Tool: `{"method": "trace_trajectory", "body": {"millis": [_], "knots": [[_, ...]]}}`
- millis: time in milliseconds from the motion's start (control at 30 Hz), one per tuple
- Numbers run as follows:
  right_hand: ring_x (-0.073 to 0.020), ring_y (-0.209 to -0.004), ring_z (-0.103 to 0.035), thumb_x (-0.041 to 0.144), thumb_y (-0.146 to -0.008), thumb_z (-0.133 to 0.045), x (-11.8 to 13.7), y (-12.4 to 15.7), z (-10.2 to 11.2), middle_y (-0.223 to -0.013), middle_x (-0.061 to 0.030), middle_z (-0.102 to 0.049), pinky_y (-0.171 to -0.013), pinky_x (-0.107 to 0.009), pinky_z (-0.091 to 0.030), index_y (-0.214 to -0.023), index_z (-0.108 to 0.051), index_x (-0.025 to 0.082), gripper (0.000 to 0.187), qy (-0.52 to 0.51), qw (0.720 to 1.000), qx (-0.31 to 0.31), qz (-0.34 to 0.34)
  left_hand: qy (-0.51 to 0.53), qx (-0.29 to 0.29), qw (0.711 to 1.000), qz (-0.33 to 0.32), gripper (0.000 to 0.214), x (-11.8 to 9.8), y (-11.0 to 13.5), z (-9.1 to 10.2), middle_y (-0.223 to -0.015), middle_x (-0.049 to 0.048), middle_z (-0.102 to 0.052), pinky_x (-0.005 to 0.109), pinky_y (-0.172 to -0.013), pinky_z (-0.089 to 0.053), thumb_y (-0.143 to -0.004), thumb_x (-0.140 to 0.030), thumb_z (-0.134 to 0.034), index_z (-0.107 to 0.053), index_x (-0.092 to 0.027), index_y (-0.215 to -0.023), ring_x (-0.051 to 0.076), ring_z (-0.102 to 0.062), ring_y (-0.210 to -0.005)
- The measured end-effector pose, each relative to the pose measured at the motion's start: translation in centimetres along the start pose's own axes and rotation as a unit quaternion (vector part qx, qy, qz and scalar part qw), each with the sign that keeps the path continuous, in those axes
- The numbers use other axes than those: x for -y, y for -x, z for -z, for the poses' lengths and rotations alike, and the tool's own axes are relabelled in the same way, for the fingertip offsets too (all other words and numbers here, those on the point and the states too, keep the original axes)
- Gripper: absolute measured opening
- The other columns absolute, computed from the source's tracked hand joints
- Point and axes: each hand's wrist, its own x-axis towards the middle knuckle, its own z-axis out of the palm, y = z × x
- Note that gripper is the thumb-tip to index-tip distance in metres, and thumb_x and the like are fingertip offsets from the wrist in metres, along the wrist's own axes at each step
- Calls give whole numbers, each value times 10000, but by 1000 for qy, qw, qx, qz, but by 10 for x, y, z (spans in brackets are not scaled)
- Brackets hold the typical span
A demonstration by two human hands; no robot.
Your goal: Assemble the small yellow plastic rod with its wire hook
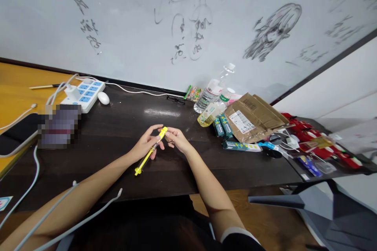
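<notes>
My left hand is closed around a slim yellow pen-like stick, its thumb lying along the upper part. The stick slants over the desk, yellow at both ends with a partly see-through, darker middle. Beside its top end is my right hand, thumb and forefinger pinched together. A thin dark bit shows by the right fingertips; what it is, and whether the fingers also grip the stick, is too small to tell.
A power strip and white mouse sit at the left, near a phone. White cables cross my left forearm. Rightward are bottles, toothpaste-like boxes, a torn cardboard parcel and red items. A whiteboard rises behind.
</notes>
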Motion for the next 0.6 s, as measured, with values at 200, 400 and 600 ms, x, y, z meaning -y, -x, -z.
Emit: {"method": "trace_trajectory", "body": {"millis": [200,400,600], "knots": [[-34,-440,-178,466,-770,-650,-1,-1,-2,-529,105,-229,-351,-153,-233,-1032,-631,129,427,-16,1000,10,-2,12,7,1000,10,591,3,-2,1,-699,10,-660,164,-326,-397,-891,-435,-496,-328,-216,-1413,93,-553,-346],[-31,-409,-196,407,-766,-647,-4,-3,5,-508,134,-268,-339,-128,-250,-1001,-484,203,351,-5,1000,-23,5,-11,-23,999,-22,567,12,-4,5,-732,13,-663,166,-340,-404,-864,-451,-544,-398,-204,-1353,84,-555,-355],[-38,-451,-332,240,-734,-558,-15,-5,14,-626,108,-393,-363,-126,-352,-870,-371,226,231,115,993,-12,33,-31,-70,996,-45,581,17,-5,6,-797,24,-662,168,-344,-411,-843,-454,-574,-422,-202,-1344,56,-521,-346]]}}
